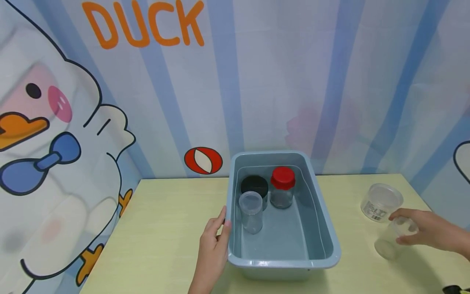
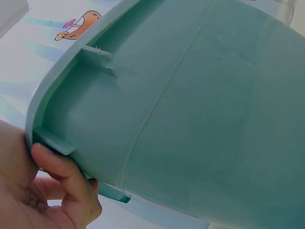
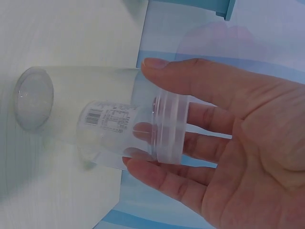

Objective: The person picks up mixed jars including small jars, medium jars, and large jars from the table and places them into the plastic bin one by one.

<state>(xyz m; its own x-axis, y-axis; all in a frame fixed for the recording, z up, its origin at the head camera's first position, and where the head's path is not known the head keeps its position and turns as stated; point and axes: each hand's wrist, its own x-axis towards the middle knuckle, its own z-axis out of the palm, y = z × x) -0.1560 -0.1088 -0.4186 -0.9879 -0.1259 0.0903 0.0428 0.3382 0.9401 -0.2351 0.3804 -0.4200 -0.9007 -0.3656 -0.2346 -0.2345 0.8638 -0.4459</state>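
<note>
My left hand (image 1: 213, 249) grips the left rim of a blue-grey plastic basin (image 1: 324, 220), its fingertips curled under the edge in the left wrist view. Off to the right, my right hand (image 1: 427, 230) holds a tall clear jar (image 1: 386, 245) near its top, thumb on one side and fingers on the other. Whether the jar's base touches the table cannot be told. Behind it stands a squat clear tub (image 1: 382, 200) with a printed label. Inside the basin are a red-lidded jar (image 1: 282, 188), a black-lidded jar (image 1: 254, 184) and a clear lidded jar (image 1: 251, 214).
The pale table (image 1: 172, 220) reaches back to a striped cloth backdrop (image 1: 264, 81) with a cartoon duck. A small dark object (image 1: 451, 289) is cut off at the lower right corner. The basin's front and right walls stand between the two hands.
</note>
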